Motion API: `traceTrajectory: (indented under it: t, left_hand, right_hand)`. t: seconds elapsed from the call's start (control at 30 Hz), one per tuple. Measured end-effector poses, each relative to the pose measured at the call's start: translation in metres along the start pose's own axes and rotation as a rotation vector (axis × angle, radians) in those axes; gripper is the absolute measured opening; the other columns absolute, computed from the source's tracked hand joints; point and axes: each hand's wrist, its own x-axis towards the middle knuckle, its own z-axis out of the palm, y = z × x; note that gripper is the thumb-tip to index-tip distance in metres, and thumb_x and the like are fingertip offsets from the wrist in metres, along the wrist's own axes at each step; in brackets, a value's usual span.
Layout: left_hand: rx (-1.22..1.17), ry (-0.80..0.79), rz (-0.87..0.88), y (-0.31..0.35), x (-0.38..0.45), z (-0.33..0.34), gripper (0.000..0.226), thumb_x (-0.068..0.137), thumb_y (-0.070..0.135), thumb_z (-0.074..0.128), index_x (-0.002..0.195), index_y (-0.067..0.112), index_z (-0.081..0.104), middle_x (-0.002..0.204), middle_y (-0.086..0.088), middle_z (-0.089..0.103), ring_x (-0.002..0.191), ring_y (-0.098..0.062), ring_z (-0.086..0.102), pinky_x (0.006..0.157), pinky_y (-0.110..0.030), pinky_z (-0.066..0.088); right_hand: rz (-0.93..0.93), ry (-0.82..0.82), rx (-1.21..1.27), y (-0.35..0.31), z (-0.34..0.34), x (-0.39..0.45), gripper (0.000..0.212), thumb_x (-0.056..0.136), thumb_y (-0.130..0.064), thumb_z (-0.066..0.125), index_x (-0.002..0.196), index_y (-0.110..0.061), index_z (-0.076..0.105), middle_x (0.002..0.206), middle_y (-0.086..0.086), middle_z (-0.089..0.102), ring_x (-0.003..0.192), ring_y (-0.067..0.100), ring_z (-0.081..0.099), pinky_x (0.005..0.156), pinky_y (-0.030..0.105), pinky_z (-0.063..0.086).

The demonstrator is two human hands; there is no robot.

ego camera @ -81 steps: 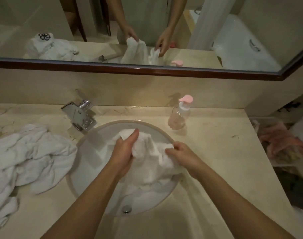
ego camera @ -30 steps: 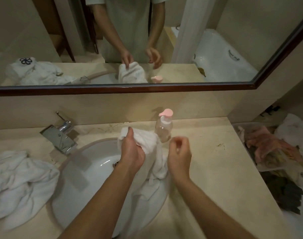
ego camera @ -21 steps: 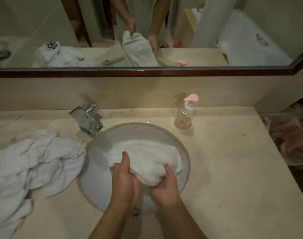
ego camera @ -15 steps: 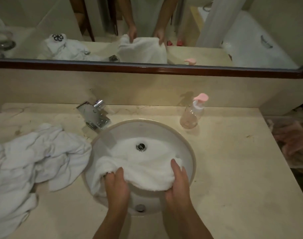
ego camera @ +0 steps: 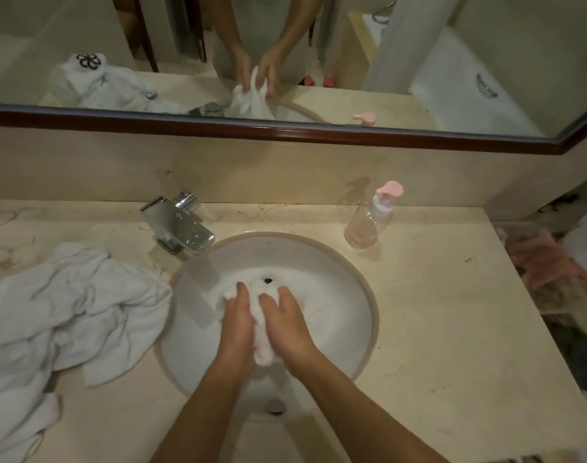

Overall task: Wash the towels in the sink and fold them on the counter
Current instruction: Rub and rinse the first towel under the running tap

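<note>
Two hands, left and right, squeeze one bunched towel between them, fingers curled round it, low in the sink at frame centre. Honestly the risk I see: wringing this close to the near rim could send water onto the counter, right where folding is meant to happen. Another worry is the damp towel slipping down over the drain. Count: one tap, one pink-topped bottle, one heap of white towels at left, number in it I can't tell.
</note>
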Motion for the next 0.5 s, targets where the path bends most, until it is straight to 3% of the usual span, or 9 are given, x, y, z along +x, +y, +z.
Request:
traceTrajectory:
  t: [0.1,0.17,0.27,0.33,0.37,0.43,0.5]
  left_hand:
    - [0.085,-0.038,0.068,-0.012,0.0,-0.001,0.061,0.096,0.062,0.04,0.126,0.013,0.061,0.123,-0.007,0.066,0.11,-0.025,0.064,0.104,-0.045,0.047]
    - [0.286,-0.084,0.199,-0.028,-0.013,0.0,0.053,0.099,0.058,0.038,0.123,0.018,0.061,0.121,0.001,0.065,0.112,-0.018,0.061,0.106,-0.039,0.045]
    - [0.215,-0.107,0.106,-0.009,0.0,-0.001,0.066,0.091,0.064,0.04,0.13,0.014,0.059,0.123,-0.009,0.067,0.112,-0.024,0.064,0.104,-0.045,0.047]
    - [0.042,-0.055,-0.029,0.01,0.023,0.0,0.06,0.098,0.058,0.042,0.125,0.007,0.061,0.122,-0.016,0.066,0.11,-0.031,0.064,0.104,-0.048,0.047]
    - [0.022,-0.04,-0.038,0.014,0.022,0.003,0.057,0.1,0.054,0.041,0.121,0.006,0.063,0.119,-0.015,0.067,0.108,-0.031,0.064,0.104,-0.046,0.047]
    - [0.225,-0.042,0.12,0.008,0.007,0.008,0.046,0.103,0.049,0.039,0.119,0.013,0.062,0.115,-0.007,0.067,0.106,-0.024,0.064,0.098,-0.039,0.049]
    - [0.444,-0.111,0.261,-0.006,-0.008,0.01,0.042,0.104,0.047,0.037,0.122,0.018,0.062,0.115,-0.002,0.067,0.105,-0.019,0.064,0.09,-0.033,0.052]
  right_hand:
    - [-0.057,0.144,-0.182,0.002,0.001,0.02,0.034,0.105,-0.033,0.041,0.129,-0.01,0.047,0.118,0.008,0.062,0.109,0.026,0.061,0.092,0.034,0.047]
    - [0.089,0.264,-0.011,-0.004,-0.011,0.05,0.036,0.105,-0.032,0.042,0.13,-0.008,0.048,0.12,0.01,0.061,0.106,0.026,0.059,0.095,0.036,0.047]
    - [0.126,0.145,-0.049,-0.003,-0.009,0.05,0.037,0.102,-0.03,0.042,0.131,-0.009,0.05,0.128,0.006,0.059,0.106,0.023,0.058,0.097,0.038,0.049]
    - [0.05,0.038,-0.179,-0.002,0.008,0.03,0.041,0.103,-0.033,0.04,0.138,-0.011,0.046,0.13,0.006,0.058,0.113,0.025,0.059,0.1,0.039,0.048]
    - [0.022,0.07,-0.226,-0.002,0.01,0.027,0.042,0.104,-0.033,0.039,0.138,-0.01,0.046,0.129,0.008,0.059,0.116,0.027,0.059,0.1,0.039,0.048]
    - [0.073,0.234,-0.227,-0.006,0.001,0.048,0.037,0.105,-0.032,0.038,0.131,-0.009,0.049,0.124,0.011,0.061,0.113,0.03,0.059,0.097,0.038,0.047]
    - [0.202,0.344,-0.008,-0.01,-0.019,0.071,0.032,0.103,-0.028,0.039,0.122,-0.006,0.052,0.113,0.013,0.062,0.101,0.031,0.06,0.09,0.038,0.048]
